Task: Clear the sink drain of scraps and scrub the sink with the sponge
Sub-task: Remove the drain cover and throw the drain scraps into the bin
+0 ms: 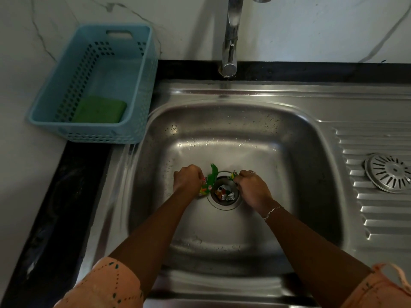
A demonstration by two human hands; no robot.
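- Left hand (188, 179) closed in a loose fist at the left edge of the drain (224, 193), its fingers curled around a bunch of green wrapper scraps (210, 180) that stick up and out toward the opening.
- Right hand (252, 188) at the drain's right edge, fingers curled together and pinching a small green scrap (234, 174); a ring shows on one finger and a thin bracelet (272, 211) circles the wrist.
- Between the two hands, the open drain holds more scraps (225, 194): crumpled silver, white and orange bits lying down in the hole.
- Sink (222, 130) of stainless steel, its basin walls dotted with water drops; both forearms reach in from the near side, orange patterned sleeves (104, 285) at the frame's bottom.
- Strainer (389, 172) lying on the ribbed drainboard, right of the basin and well apart from the drain.
- Tap (231, 41) standing at the far side, behind the basin.
- Sponge (100, 109), green, lying in the near end of a blue basket (142, 90) on the counter at far left, outside the sink.
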